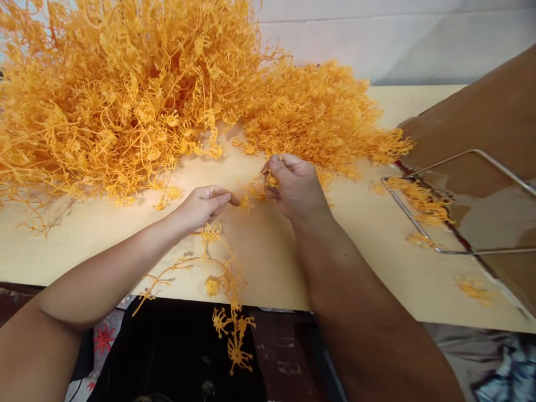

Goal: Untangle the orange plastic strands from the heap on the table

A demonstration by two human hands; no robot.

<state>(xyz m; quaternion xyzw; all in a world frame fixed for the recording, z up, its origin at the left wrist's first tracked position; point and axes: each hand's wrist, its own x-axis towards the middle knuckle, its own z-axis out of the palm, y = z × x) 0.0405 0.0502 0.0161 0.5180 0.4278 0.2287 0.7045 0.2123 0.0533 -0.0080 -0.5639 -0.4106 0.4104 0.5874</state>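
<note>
The left forearm reaches in from eight o'clock, bent at the elbow, and the left hand (209, 204) points toward three o'clock, its thumb and fingers pinched narrowly on a thin orange strand. The right forearm rises from five o'clock; the right hand (295, 181) is more tightly curled, thumb uppermost, gripping a small orange piece (272, 180) near the middle of the view. Blurred orange bits show between the hands, which are near each other but apart. Below the left hand, between six and seven o'clock, a branched orange spray (212, 285) trails past the near edge of the tabletop (355, 268); whether it joins the pinched strand, I cannot tell. A tall orange heap (125, 100) stands at ten o'clock, a lower heap (314, 111) at one, just beyond the right hand.
</note>
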